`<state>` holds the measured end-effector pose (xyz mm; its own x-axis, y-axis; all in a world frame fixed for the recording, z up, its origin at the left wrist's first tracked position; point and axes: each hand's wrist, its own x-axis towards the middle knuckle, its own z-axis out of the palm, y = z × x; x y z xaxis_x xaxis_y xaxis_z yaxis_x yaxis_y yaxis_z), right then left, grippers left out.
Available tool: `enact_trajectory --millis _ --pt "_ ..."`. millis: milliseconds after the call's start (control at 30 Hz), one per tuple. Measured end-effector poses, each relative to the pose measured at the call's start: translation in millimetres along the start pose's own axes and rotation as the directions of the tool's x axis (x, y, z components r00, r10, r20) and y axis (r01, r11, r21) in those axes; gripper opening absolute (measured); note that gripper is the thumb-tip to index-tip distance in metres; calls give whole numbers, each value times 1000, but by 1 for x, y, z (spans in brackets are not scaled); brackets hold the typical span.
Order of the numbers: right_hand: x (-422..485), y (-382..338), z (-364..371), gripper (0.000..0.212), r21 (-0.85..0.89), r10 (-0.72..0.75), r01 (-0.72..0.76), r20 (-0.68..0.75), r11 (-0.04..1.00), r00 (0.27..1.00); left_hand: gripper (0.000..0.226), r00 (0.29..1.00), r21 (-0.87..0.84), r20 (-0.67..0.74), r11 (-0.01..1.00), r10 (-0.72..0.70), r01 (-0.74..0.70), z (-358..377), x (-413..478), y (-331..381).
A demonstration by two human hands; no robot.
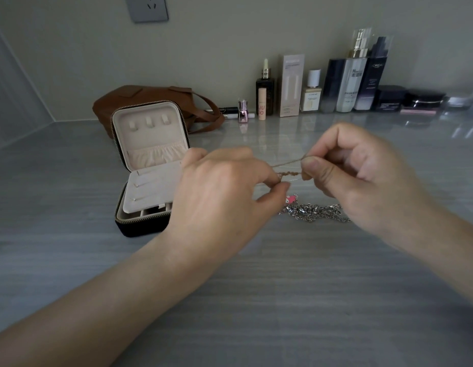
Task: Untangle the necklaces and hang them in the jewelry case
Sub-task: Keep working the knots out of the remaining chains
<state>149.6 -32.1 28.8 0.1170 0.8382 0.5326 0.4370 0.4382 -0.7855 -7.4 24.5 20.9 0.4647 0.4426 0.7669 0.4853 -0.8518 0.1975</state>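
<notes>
Two pinch grips: left hand [224, 186], right hand [362, 165] hold thin brown beaded necklace [289, 172] taut in fingers [313, 168] to tease tangle (silver chain heap [314, 211] waits).

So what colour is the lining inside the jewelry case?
The jewelry case lining is pale cream-beige; head view shows it best, in the open lid.

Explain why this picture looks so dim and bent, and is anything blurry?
Head view: dim, soft light, faint shadows; the glossy grey stone tabletop mirrors the row of cosmetic bottles; the wide lens stretches the forearms; the thin brown chain necklace pinched between left hand and right hand is slightly blurred; the silver link chain glints.
</notes>
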Motion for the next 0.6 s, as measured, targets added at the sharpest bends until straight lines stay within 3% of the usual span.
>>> enact_trajectory --millis 133,333,600 --pt "2 3 -4 20 -30 30 -31 -41 999 999 13 999 -20 41 999 -27 28 -3 -1 3" --pt "4 2 -6 21 -31 45 -47 -67 998 997 19 981 -186 156 973 -112 141 -8 1 6" --pt "2 2 -6 22 -27 52 -54 -70 998 996 16 977 -214 176 965 -117 154 -8 -1 4"
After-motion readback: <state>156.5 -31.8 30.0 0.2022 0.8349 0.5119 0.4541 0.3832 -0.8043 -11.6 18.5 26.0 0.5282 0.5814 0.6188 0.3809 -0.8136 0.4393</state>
